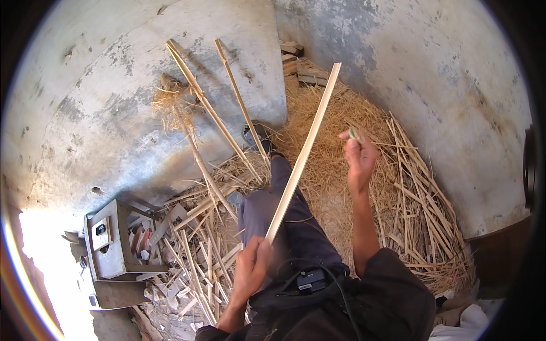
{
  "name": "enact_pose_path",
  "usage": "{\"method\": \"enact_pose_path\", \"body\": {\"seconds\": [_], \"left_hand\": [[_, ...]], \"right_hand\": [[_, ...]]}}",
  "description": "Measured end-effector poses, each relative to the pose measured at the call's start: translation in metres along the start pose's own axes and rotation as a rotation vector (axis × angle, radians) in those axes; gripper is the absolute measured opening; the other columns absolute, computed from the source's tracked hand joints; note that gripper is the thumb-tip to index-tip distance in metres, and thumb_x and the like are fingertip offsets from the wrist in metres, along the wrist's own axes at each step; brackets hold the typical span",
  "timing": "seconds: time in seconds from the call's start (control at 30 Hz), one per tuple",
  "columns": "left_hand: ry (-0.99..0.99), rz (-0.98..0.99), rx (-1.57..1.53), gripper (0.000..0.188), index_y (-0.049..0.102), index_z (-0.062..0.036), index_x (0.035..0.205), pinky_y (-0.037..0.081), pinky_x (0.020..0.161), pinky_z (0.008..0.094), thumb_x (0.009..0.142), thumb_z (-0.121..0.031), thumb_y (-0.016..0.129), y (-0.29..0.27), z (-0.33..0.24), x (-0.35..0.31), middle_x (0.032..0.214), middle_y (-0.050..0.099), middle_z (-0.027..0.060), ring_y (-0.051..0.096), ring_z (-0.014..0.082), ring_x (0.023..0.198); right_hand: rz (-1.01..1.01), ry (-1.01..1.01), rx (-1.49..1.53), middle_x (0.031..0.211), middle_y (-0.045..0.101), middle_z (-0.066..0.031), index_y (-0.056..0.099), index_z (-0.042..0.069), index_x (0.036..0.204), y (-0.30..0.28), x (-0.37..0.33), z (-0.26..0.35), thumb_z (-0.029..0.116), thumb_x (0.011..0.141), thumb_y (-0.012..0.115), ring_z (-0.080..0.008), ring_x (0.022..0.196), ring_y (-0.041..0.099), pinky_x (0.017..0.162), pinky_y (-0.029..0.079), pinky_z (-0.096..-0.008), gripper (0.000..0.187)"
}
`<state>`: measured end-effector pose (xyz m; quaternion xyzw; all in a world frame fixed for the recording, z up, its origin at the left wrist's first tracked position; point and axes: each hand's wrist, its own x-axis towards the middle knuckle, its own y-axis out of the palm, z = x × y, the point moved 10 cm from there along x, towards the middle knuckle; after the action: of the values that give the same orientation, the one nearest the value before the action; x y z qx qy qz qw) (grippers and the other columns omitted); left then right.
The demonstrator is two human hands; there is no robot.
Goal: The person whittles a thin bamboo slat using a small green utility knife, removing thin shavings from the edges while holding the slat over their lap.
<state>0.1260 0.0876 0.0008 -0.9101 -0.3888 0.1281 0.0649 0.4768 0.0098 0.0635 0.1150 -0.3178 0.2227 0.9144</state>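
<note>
My left hand is closed around the lower end of a long, flat, pale bamboo strip. The strip slants up and away to the right over my legs, its far end in the air. Raised to the right of the strip and apart from it, my right hand has its fingers curled in. A small green and whitish thing shows at its fingertips. Whether that is held or wrapped round a finger, I cannot tell.
Split bamboo poles lean on the left wall, beside a pole with frayed shavings. Curly shavings cover the floor ahead. Bundled strips lie along the right wall. A wooden box stool stands left, among scattered offcuts.
</note>
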Motion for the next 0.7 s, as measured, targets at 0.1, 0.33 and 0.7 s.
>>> {"method": "enact_pose_path", "body": {"seconds": [0.1,0.33,0.7], "left_hand": [[0.046,-0.034,0.004,0.021,0.065,-0.0008,0.103,0.04,0.06,0.0273,0.11,-0.02,0.061,-0.002,-0.009,0.01,0.07,0.057,-0.0018,0.048,0.0048,0.068],[0.08,-0.077,-0.053,0.02,0.067,-0.0019,0.104,0.035,0.058,0.0255,0.109,-0.022,0.065,-0.004,-0.005,0.03,0.071,0.053,-0.0061,0.043,0.0023,0.067],[0.092,0.025,-0.169,0.026,0.06,-0.0051,0.101,0.035,0.055,0.0223,0.113,-0.028,0.058,0.007,-0.027,0.062,0.073,0.05,-0.0073,0.044,0.0014,0.062]], "right_hand": [[0.195,0.198,-0.099,0.078,0.065,0.0013,0.073,0.007,0.122,0.024,-0.015,-0.002,0.044,0.103,0.069,-0.0084,0.062,0.052,0.058,0.04,-0.029,0.042],[0.844,0.249,-0.921,0.09,0.074,-0.0172,0.056,0.012,0.143,0.021,-0.071,-0.06,0.048,0.089,0.08,-0.0404,0.088,0.074,0.078,0.054,-0.0492,0.07],[0.752,0.377,-0.69,0.096,0.075,-0.016,0.056,0.012,0.132,0.013,-0.049,-0.039,0.031,0.1,0.071,-0.0403,0.089,0.072,0.074,0.051,-0.0512,0.04]]}}
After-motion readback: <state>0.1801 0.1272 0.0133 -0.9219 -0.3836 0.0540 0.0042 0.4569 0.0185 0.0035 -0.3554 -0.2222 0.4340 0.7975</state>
